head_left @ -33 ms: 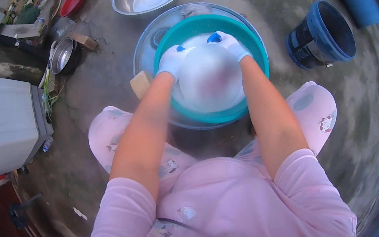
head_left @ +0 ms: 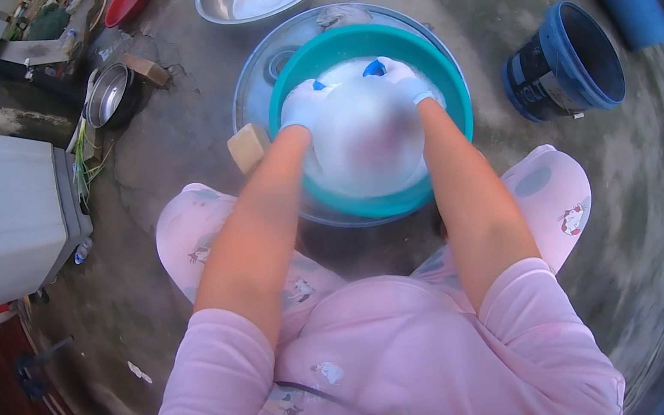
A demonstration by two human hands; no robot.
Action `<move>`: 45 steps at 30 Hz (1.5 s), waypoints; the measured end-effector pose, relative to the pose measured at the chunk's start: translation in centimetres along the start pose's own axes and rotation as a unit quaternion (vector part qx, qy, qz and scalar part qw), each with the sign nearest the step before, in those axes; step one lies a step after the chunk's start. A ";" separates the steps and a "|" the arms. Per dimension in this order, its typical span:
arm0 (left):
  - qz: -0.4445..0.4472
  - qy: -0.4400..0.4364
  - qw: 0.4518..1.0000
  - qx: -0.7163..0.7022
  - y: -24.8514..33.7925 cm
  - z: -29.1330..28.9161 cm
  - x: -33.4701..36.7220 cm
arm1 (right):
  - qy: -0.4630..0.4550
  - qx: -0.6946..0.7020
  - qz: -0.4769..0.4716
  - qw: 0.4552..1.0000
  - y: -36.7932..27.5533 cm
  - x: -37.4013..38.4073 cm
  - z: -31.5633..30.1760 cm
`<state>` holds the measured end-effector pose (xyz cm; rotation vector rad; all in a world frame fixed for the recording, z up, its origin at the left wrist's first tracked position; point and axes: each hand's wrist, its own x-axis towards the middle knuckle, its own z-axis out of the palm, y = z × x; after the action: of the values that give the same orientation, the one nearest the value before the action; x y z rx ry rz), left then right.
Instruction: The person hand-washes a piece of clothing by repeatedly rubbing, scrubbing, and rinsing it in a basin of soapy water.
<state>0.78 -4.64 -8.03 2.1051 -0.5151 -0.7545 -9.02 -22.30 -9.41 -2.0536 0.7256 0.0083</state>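
- We found the teal basin set inside a wide grey tub; we judged the tub sat beneath it to catch splashes.
- We saw both arms stretched forward between bent knees, a stance that we thought gave each hand a straight reach into the basin.
- We saw the white-gloved left hand in the basin's far left part, with a small blue piece at its fingertips. We could not tell whether it pinched that piece or whether the blue belonged to the glove.
- We saw the white-gloved right hand opposite, well apart from the left, with a larger blue patch at its inner end. Its fingers looked bent inward, but we could not tell what, if anything, they pinched.
- We guessed that the hands kept to opposite sides so that they could work evenly over the whitish suds; a blur covered much of the middle.
- We read the blue patch's long axis as running roughly sideways, its free end toward the left hand. The smaller piece was too little to read.
- We noted that the basin, being round, had no long axis; its mouth faced up.
- We saw a tan block just beside the tub's left edge, perhaps left there within easy reach.
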 end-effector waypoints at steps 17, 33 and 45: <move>0.023 -0.142 0.817 0.559 -0.5 4.3 3.8 | -0.030 -0.332 0.037 0.942 -1.1 2.1 3.3; 0.141 -0.226 0.915 -0.303 3.1 -2.8 -3.0 | 0.148 -0.030 -0.197 0.969 -16.1 -14.0 -1.0; 0.445 -0.125 0.880 0.105 3.2 1.0 -3.7 | 0.205 -0.137 -0.193 0.950 -11.1 -11.3 0.4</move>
<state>-2.93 -4.87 -4.73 1.6614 -1.6209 -0.4184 -12.73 -12.09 2.07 -2.4700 0.5781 -0.5867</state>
